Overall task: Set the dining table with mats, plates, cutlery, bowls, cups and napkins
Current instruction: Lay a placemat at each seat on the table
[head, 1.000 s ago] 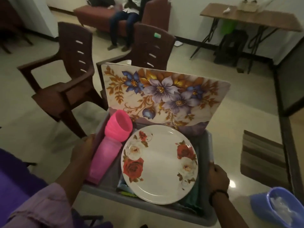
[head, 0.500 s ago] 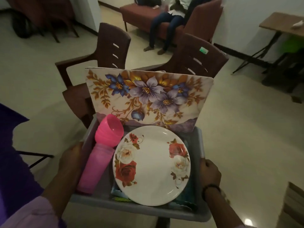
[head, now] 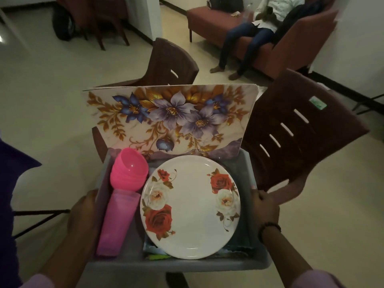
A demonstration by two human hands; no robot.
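Observation:
I carry a grey plastic tub (head: 178, 263) in front of me. My left hand (head: 84, 213) grips its left rim and my right hand (head: 265, 206) grips its right rim. Inside, a white plate with red and white roses (head: 190, 206) lies on top. Stacked pink bowls (head: 129, 170) sit at the tub's left, above a stack of pale pink cups (head: 117, 223) lying on its side. Floral placemats (head: 170, 119) stand upright against the far wall of the tub. Green cloth and something else show under the plate, mostly hidden.
Two dark brown plastic chairs stand close ahead, one behind the mats (head: 170, 65) and one at the right (head: 299, 129). A person sits on a red sofa (head: 255, 32) at the back. A purple cloth edge (head: 10, 183) is at my left.
The view has swung left and forward: the right chair is nearer, the sofa has come into view at top right, and the side table and blue tub have left the frame. Both hands keep their grip.

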